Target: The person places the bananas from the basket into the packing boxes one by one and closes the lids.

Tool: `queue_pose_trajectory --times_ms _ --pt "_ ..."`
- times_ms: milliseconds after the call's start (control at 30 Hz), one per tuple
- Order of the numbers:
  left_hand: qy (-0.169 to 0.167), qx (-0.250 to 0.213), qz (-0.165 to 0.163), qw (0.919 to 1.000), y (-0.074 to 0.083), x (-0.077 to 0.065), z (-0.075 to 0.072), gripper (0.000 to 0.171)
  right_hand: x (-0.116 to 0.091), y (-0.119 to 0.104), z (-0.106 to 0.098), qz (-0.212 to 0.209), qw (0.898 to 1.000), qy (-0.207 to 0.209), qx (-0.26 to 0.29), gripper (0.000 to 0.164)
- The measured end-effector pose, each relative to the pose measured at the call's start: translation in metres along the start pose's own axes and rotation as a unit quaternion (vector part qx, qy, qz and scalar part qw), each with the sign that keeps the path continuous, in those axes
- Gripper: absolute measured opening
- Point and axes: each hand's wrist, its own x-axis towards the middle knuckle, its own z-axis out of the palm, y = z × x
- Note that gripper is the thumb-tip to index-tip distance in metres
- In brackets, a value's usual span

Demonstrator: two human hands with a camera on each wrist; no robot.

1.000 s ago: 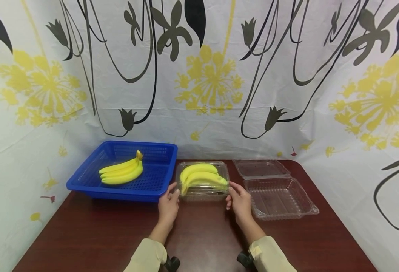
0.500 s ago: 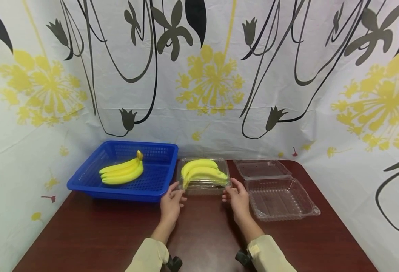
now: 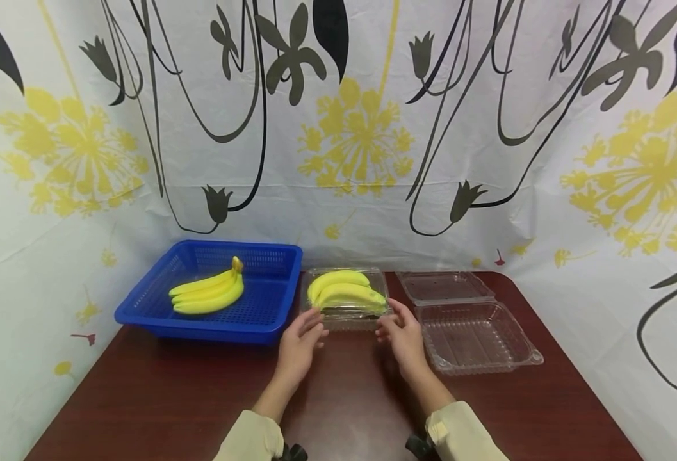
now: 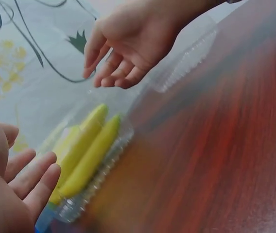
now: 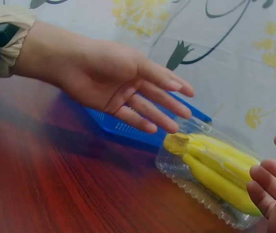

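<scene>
A closed clear plastic clamshell box (image 3: 346,322) with a bunch of bananas (image 3: 346,296) inside stands at the back middle of the table. My left hand (image 3: 299,346) hovers just in front of its left corner, fingers loosely spread and holding nothing. In front of the right corner is my right hand (image 3: 404,339), fingers relaxed; whether a fingertip touches the box is hard to tell in the head view. The right wrist view shows both hands apart from the box (image 5: 201,196), bananas (image 5: 220,174) under its lid.
At the left a blue plastic basket (image 3: 200,331) holds another bunch of bananas (image 3: 208,293). A second clear clamshell box (image 3: 473,336) lies unfolded at the right, its lid (image 3: 444,287) toward the patterned cloth wall (image 3: 361,237). The table (image 3: 344,397) is dark red-brown.
The box has shifted slightly away, toward the wall. Both hands have come off its sides; the left hand has drawn back and inward, and the right has moved little.
</scene>
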Motion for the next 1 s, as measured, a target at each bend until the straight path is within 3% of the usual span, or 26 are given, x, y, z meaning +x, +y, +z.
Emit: queue_pose_trajectory --times_ms 167,333,467,633,800,867,1000 --pt "-0.026 0.010 0.044 0.9986 0.013 -0.001 -0.001 0.037 -0.004 -0.002 -0.004 -0.107 0.993 -0.021 -0.038 0.039" --pt "-0.033 0.061 0.085 0.9940 0.029 0.000 -0.006 0.037 -0.008 -0.007 -0.011 -0.157 0.977 -0.009 -0.144 0.041" --pt "-0.034 0.112 0.123 0.9855 0.039 0.000 -0.020 0.040 -0.012 -0.009 -0.018 -0.205 0.947 -0.001 -0.247 0.044" --pt "-0.031 0.141 0.181 0.9728 0.048 0.002 -0.044 0.044 -0.014 -0.008 -0.030 -0.274 0.908 0.002 -0.318 0.047" --pt "-0.020 0.175 0.215 0.9607 0.034 0.015 -0.073 0.048 -0.017 -0.005 -0.048 -0.330 0.871 0.012 -0.364 0.050" --pt "-0.011 0.193 0.216 0.9571 0.026 0.021 -0.085 0.050 -0.017 -0.005 -0.055 -0.339 0.865 0.015 -0.369 0.050" --pt "-0.002 0.223 0.206 0.9528 0.023 0.026 -0.104 0.049 -0.020 -0.006 -0.069 -0.336 0.872 0.025 -0.356 0.047"
